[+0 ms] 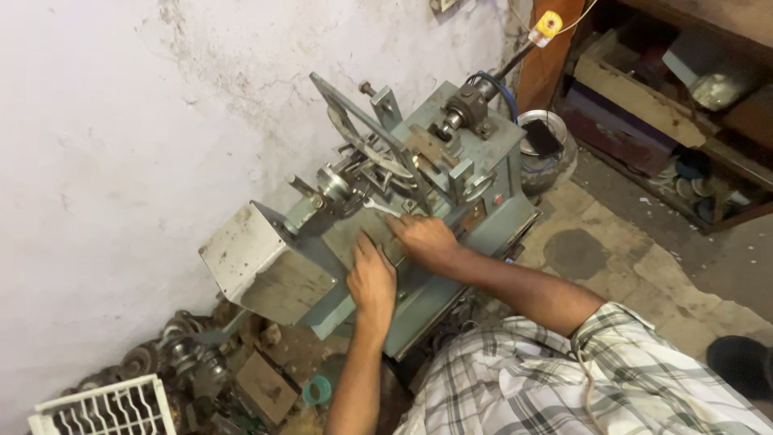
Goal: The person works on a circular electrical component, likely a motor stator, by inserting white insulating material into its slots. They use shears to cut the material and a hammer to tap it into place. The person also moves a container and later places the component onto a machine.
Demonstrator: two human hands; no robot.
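A grey-blue metal machine (pixel 483 153) stands against a white wall, with levers, a shaft and a boxy steel housing (pixel 258 262) at its near left end. My right hand (pixel 424 239) lies on the machine's top and grips a silver spanner (pixel 377 208), whose head reaches toward the round shaft fitting (pixel 334 185). Just beside it, my left hand (pixel 371 279) rests palm down on the flat plate with nothing in it. My forearms cross the machine's front edge.
Metal pulleys and scrap parts (pixel 181 354) are piled on the floor at the lower left, beside a white plastic grille (pixel 105 407) and a teal ring (pixel 318 391). A round tin (pixel 547 137) sits behind the machine. A wooden shelf (pixel 668 105) stands at the right.
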